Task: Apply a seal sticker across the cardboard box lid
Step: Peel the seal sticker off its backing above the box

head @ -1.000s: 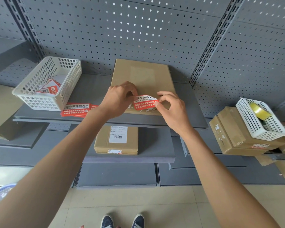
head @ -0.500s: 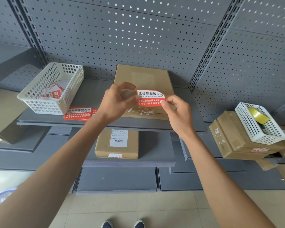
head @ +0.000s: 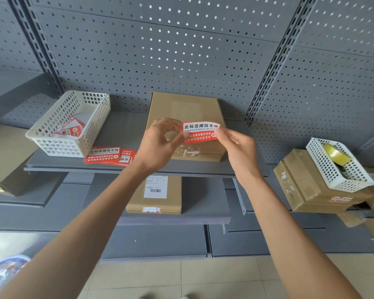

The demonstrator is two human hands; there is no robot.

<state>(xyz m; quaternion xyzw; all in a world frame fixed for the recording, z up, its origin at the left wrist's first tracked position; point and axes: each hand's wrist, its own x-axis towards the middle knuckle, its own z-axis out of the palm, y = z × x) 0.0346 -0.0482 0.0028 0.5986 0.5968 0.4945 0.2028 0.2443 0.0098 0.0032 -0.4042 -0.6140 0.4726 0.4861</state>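
A flat brown cardboard box lies on the grey shelf, its lid shut, with torn white residue near its front edge. Above the box I hold a red and white seal sticker face toward me, clear of the lid. My right hand pinches its right end. My left hand pinches at its left end, where the sticker edge is hidden behind my fingers.
A white plastic basket with sticker scraps sits left on the shelf, a stack of red stickers beside it. Another box lies on the lower shelf. Right, a basket with a tape roll rests on stacked boxes.
Both hands lifted the sticker up off the box's front edge and turned it to face me. My view has tilted slightly.
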